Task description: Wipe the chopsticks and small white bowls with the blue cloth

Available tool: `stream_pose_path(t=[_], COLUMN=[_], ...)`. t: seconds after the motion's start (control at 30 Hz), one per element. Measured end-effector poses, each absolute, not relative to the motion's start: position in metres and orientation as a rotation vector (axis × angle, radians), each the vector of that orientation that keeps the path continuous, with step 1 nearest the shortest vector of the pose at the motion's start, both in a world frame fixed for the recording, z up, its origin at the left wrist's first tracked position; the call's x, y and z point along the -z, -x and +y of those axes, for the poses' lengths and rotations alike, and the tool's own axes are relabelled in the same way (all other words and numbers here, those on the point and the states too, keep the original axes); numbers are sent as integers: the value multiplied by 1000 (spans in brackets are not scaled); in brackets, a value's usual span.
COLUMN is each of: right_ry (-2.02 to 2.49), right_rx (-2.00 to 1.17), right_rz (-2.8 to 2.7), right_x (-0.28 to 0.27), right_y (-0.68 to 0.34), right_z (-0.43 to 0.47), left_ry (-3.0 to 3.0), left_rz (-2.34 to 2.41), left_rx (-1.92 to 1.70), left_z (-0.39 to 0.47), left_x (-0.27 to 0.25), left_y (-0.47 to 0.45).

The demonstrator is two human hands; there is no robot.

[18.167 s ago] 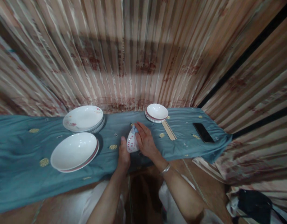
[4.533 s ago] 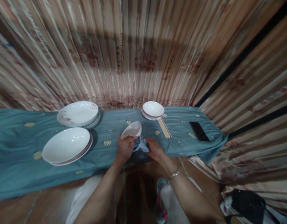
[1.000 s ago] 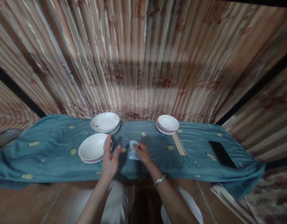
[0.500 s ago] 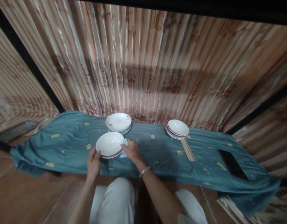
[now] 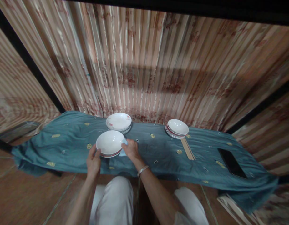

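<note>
A white bowl [image 5: 109,142] with a red band on its outside is between my two hands, near the front edge of the cloth-covered table. My left hand [image 5: 93,160] grips its left rim, with the thumb on top. At the right rim, my right hand [image 5: 130,148] is closed on a light blue cloth [image 5: 123,151] and presses it against the bowl. Most of the cloth is hidden by the fingers. Just behind the bowl stands a stack of white plates [image 5: 118,122] with a red flower pattern.
To the right is a stack of white bowls [image 5: 178,127] with red bands. Chopsticks [image 5: 188,149] lie in front of it. A black phone [image 5: 231,162] rests near the right end of the blue-green tablecloth [image 5: 74,147]. Black frame bars and a striped curtain [image 5: 144,62] surround the table.
Both hands stay on the bowl's rim with the cloth in the right one. The bowl is held slightly differently, and the whole view has shifted a little.
</note>
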State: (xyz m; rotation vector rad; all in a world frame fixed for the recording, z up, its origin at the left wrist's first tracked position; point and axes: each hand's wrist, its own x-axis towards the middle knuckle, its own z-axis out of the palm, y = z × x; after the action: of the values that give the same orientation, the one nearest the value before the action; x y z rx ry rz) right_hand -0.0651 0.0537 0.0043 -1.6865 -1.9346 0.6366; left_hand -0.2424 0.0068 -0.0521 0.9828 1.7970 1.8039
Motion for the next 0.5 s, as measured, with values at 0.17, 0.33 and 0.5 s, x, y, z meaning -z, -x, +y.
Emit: stream_pose_path(t=[0.17, 0.33, 0.5], right_ry=[1666, 1570, 1470], right_rx=[-660, -694, -685], right_rz=[-1870, -1768, -1587], right_x=[-15, -27, -35], right_y=[63, 50, 6], right_z=[48, 39, 28], left_ry=[-860, -935, -1106], left_rz=[1773, 1707, 1602], left_rx=[-1804, -1870, -1860], left_z=[1, -12, -17], left_x=[37, 6, -24], left_y=[236, 217, 176])
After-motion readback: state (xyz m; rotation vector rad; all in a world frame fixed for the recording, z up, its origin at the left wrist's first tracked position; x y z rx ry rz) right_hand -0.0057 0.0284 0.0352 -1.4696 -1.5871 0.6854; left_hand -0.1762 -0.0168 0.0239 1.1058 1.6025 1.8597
